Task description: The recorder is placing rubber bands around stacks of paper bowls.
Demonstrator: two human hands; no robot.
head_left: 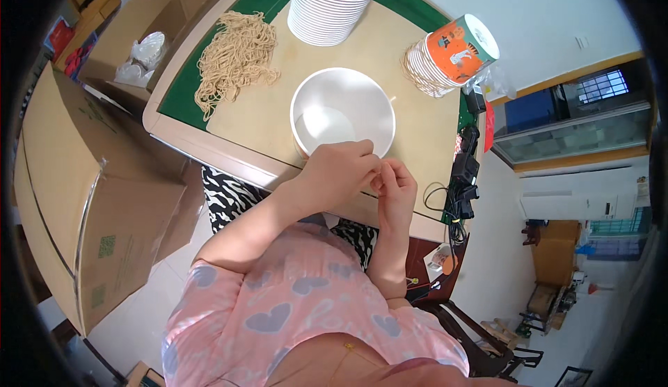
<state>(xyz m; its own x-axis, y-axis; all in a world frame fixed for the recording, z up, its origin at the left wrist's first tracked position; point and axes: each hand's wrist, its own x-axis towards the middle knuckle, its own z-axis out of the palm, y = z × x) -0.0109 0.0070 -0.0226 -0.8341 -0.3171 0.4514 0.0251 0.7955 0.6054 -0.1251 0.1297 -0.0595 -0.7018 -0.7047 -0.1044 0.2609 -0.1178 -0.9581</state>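
Note:
A large white paper bucket [334, 112] stands open end up on the table in front of me, its inside bare. At its near rim my left hand [341, 171] is closed, fingertips pinched together. Just to the right my right hand [394, 187] is pinched too, thumb and fingers meeting the left fingertips. What the fingers hold, if anything, is too small to make out. Farther left lies a tangled heap of beige cords [240, 53]. A lying stack of orange and green paper buckets [445, 57], with beige cords hanging at its rims, is at the right.
A tall stack of white paper buckets [323, 11] stands at the table's far side. Black power adapters and cables [465, 168] line the right edge. Big cardboard boxes [104, 199] crowd the left side. The table [257, 133] has a beige sheet over green.

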